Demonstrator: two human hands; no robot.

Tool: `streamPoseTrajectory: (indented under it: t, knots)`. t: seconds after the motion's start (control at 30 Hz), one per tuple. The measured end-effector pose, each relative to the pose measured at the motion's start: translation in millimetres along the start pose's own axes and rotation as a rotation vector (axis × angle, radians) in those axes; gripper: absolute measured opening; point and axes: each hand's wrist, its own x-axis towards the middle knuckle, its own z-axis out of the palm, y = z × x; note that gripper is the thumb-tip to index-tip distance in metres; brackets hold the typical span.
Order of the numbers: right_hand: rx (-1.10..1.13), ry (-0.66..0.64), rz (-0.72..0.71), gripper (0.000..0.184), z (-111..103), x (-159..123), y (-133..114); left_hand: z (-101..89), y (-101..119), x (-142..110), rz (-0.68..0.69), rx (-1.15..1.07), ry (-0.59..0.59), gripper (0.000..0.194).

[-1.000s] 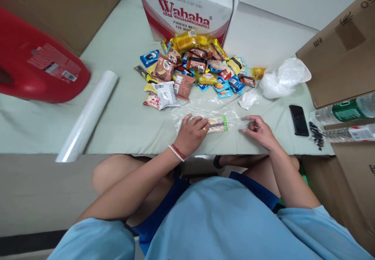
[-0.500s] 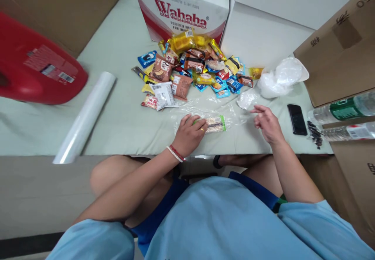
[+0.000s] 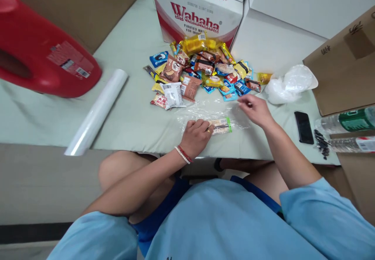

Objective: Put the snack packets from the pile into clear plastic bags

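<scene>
A flat snack packet (image 3: 221, 126) with a green end lies on a sheet of clear plastic film (image 3: 202, 110) near the table's front edge. My left hand (image 3: 197, 135) rests over the packet's left end, fingers curled down on it and pressing it to the film. Above the film's right side is my right hand (image 3: 255, 110), its thumb and fingers pinched together. Whatever those fingertips hold, if anything, is too small to make out. Just beyond both hands a heap of wrapped snacks (image 3: 191, 87) is piled up.
A white roll (image 3: 96, 113) and a red jug (image 3: 73, 62) are on the left. A Wahaha box (image 3: 199, 17) stands behind the snacks. At right are crumpled white plastic (image 3: 293, 84), a phone (image 3: 304, 127), two bottles (image 3: 356, 120) and a cardboard box (image 3: 340, 76).
My right hand has lifted off from beside the film, moved up and left over its right corner, and closed into a pinch. My left hand stays on the packet. The view has shifted slightly.
</scene>
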Motion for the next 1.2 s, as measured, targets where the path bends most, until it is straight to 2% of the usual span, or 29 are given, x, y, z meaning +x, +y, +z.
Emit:
streamPoseTrajectory:
  t: [0.07,0.1,0.17,0.23,0.33,0.4,0.47,0.6,0.73,0.87,1.0,1.1,1.2]
  knots:
    - [-0.095,-0.146,-0.206,0.040,28,34,-23,-1.3,-1,0,0.008,0.001,-0.028,0.022]
    - [-0.142,-0.208,-0.255,0.051,42,49,-32,-1.8,-1,1,0.008,0.003,-0.033,0.022]
    - [-0.234,-0.341,-0.260,0.065,67,76,-44,-2.6,0,1,0.010,0.009,-0.042,0.021]
    - [-0.271,-0.480,-0.190,0.053,80,94,-48,-3.3,0,2,0.007,0.013,-0.055,0.021]
    - [-0.143,-0.601,-0.152,0.019,73,105,-51,-4.1,0,2,0.006,0.010,-0.075,0.018]
    - [-0.044,-0.582,-0.208,0.016,56,99,-57,-4.3,1,2,0.000,0.007,-0.076,0.019]
    - [-0.040,-0.505,-0.281,0.018,38,82,-67,-4.4,1,2,-0.007,0.012,-0.067,0.021]
    - [-0.139,-0.383,-0.439,0.021,16,25,-81,-4.8,2,1,-0.024,0.012,-0.062,0.022]
    - [-0.184,-0.343,-0.491,0.027,21,-31,-74,-5.3,1,-1,-0.066,-0.018,-0.084,0.022]
    - [-0.085,-0.287,-0.417,0.023,34,-62,-66,-3.9,2,-1,-0.064,0.014,-0.069,0.021]
    - [0.087,-0.239,-0.209,0.016,40,-60,-67,-1.9,3,-1,-0.043,0.011,-0.052,0.021]
    - [0.230,-0.184,0.000,0.016,42,-36,-67,-0.2,3,-1,-0.036,0.029,-0.033,0.023]
    - [0.381,-0.212,0.141,0.021,49,-2,-63,2.0,3,0,-0.035,0.044,-0.039,0.022]
